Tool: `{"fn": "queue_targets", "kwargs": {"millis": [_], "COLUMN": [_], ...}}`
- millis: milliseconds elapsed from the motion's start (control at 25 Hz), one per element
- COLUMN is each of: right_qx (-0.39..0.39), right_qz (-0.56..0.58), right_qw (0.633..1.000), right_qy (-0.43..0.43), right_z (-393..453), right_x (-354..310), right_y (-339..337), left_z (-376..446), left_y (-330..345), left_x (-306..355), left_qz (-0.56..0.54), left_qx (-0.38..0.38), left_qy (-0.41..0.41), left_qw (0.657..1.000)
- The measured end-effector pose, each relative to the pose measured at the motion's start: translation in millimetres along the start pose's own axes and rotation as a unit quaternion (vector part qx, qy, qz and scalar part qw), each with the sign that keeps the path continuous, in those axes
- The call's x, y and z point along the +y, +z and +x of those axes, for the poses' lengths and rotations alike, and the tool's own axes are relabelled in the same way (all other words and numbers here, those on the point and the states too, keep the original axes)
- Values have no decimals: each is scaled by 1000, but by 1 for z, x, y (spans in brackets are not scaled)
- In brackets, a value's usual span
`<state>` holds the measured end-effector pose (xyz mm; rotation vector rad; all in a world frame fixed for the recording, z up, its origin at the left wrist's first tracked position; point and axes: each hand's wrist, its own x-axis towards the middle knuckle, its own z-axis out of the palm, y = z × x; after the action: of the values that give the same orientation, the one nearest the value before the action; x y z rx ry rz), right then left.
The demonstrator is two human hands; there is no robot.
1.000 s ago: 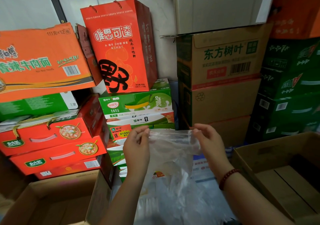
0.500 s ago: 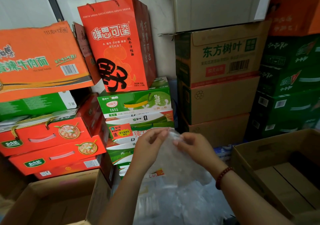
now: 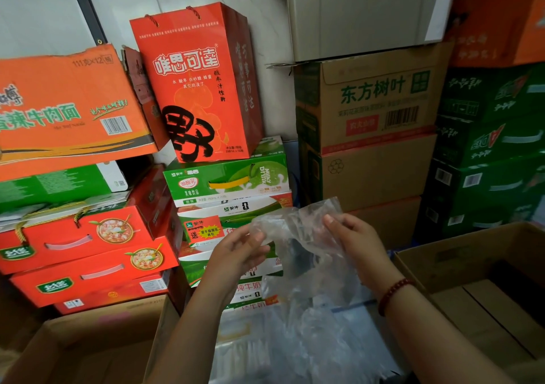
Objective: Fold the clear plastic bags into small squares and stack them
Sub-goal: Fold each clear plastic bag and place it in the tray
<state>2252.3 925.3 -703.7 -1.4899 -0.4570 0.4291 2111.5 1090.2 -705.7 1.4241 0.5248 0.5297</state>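
On the tall red gift bag (image 3: 194, 88) I read 唯思可達 in white and a big black 野. The orange noodle carton (image 3: 67, 103) at my left says 111克×12 and 辣牛肉面. The brown carton (image 3: 374, 100) carries 东方树叶 in green beside a barcode. The green milk box (image 3: 227, 178) reads "Milky Drink" and 酸酸乳. Smaller print is too blurred.

Premises appear to be a shop stockroom or storage corner. Retail cartons are stacked against a pale wall: an orange instant-noodle case (image 3: 67, 103), red gift boxes with carry handles (image 3: 85, 236), green milk-drink cases (image 3: 227, 177), a tall red drink gift bag (image 3: 197, 85), brown tea cartons bearing barcodes (image 3: 374, 103) and green beverage cases (image 3: 489, 147). Open cardboard boxes (image 3: 483, 268) stand in front.
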Motion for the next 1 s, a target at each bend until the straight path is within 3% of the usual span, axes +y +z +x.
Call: {"fn": "queue_targets", "kwargs": {"millis": [440,1000], "right_qx": [-2,-45], "right_qz": [7,12], "right_qw": [1000,999], "right_qy": [9,9], "right_z": [4,0], "right_x": [3,0], "right_y": [-1,3], "left_z": [1,5], "left_y": [10,6], "left_x": [3,1], "left_qz": [-118,-111], "left_qx": [80,120], "left_qy": [28,51], "left_qw": [989,985]}}
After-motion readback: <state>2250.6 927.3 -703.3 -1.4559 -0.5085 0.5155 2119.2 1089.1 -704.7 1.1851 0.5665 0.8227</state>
